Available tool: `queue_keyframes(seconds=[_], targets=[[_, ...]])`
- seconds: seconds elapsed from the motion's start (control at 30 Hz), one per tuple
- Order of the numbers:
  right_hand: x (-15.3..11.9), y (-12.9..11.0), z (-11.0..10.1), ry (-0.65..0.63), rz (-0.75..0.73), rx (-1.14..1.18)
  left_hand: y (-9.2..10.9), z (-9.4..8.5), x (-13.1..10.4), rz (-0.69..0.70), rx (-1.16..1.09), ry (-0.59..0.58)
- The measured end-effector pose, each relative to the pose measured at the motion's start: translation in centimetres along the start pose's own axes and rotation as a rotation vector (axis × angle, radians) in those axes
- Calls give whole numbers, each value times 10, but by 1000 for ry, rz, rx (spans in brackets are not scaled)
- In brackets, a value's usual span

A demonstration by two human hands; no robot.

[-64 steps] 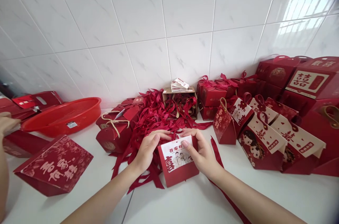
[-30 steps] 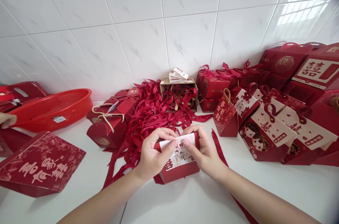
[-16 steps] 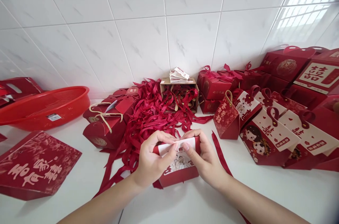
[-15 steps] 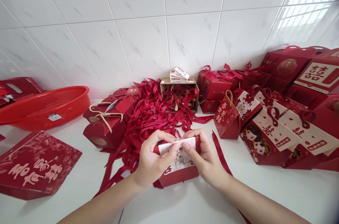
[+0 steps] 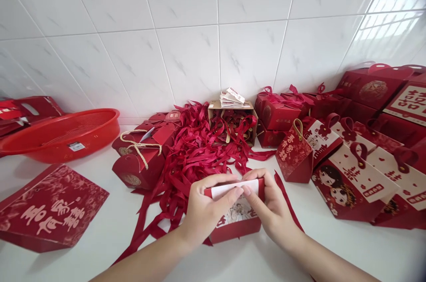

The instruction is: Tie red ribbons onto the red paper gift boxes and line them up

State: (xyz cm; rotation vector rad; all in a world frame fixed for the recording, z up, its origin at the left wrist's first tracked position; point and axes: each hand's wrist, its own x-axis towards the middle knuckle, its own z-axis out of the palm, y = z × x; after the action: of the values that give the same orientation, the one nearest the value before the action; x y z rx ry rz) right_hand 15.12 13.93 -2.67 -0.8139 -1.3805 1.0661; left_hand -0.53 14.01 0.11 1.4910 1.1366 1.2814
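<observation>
A small red gift box (image 5: 238, 228) with a white printed flap stands on the white counter (image 5: 100, 228) in front of me. My left hand (image 5: 204, 208) grips its left side, thumb and fingers pinching the folded top flap. My right hand (image 5: 269, 206) holds the right side, fingertips meeting the left hand's at the flap's middle. Just behind the box lies a heap of red ribbons (image 5: 196, 153), some strands trailing under the box.
Finished red boxes with white flaps (image 5: 346, 171) line the right side, larger red boxes (image 5: 376, 89) behind them. A cardboard box of ribbons (image 5: 233, 124) sits by the wall. A rope-tied red box (image 5: 140, 157), a red basin (image 5: 63, 133) and a flat red box (image 5: 49, 206) are on the left.
Both hands have folded the box's white flap down and pinched the top together. Another person's hand seen at the left edge is out of view now. The camera shifted slightly.
</observation>
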Motion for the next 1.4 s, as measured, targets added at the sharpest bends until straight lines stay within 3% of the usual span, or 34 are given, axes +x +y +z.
queue_keyframes(seconds=[0.17, 0.3, 0.47, 0.67, 0.83, 1.07, 1.4], targets=[[23, 0, -19, -31, -12, -25, 5, 0, 6, 54, -42, -77], [94, 11, -23, 130, 2, -289, 2, -1, 9, 93, -35, -77], [197, 46, 2, 155, 89, -516, -7, -1, 11, 134, -39, -64], [270, 73, -1, 219, 232, -669, -14, 0, 14, 211, -62, -51], [291, 92, -6, 303, 328, -642, -20, 4, 15, 280, -129, -42], [296, 105, 20, 412, 400, -362, -31, 10, 17, 295, -209, 3], [286, 100, 26, 353, 433, -143, -34, 12, 17, 268, -205, 0]])
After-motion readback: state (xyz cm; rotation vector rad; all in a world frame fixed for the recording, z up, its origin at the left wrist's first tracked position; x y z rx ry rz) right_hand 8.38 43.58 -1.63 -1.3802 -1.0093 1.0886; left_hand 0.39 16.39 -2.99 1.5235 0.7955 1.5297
